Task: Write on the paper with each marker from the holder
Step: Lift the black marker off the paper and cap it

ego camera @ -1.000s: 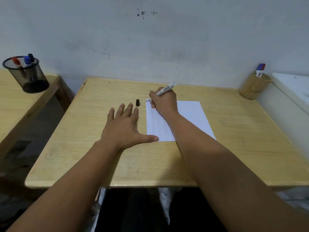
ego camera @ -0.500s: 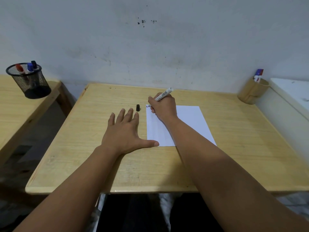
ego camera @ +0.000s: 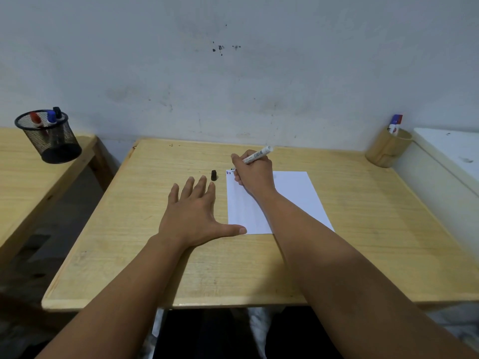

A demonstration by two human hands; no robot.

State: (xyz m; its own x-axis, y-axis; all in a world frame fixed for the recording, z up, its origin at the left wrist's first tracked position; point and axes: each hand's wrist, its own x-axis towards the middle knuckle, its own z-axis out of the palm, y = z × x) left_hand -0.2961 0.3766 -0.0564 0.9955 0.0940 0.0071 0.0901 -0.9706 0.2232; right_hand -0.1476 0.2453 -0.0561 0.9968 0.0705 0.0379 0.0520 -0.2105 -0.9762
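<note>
A white sheet of paper (ego camera: 293,195) lies on the wooden desk (ego camera: 363,229). My right hand (ego camera: 254,174) grips a white marker (ego camera: 258,154) with its tip at the paper's top left corner, beside small blue and red marks (ego camera: 228,173). The marker's black cap (ego camera: 213,175) stands on the desk just left of the paper. My left hand (ego camera: 193,216) lies flat with fingers spread, its thumb tip on the paper's lower left corner. A black mesh holder (ego camera: 49,137) with red, blue and black markers stands on the side table at the left.
A round wooden cup (ego camera: 387,149) with a blue-capped marker sits at the desk's far right corner. A white surface (ego camera: 451,154) adjoins the desk on the right. The wall runs directly behind the desk. A gap separates the desk from the left side table (ego camera: 15,182).
The view has tilted slightly upward. My right hand stays at the paper's top left corner with the marker, shifting only a little. The left hand has not moved.
</note>
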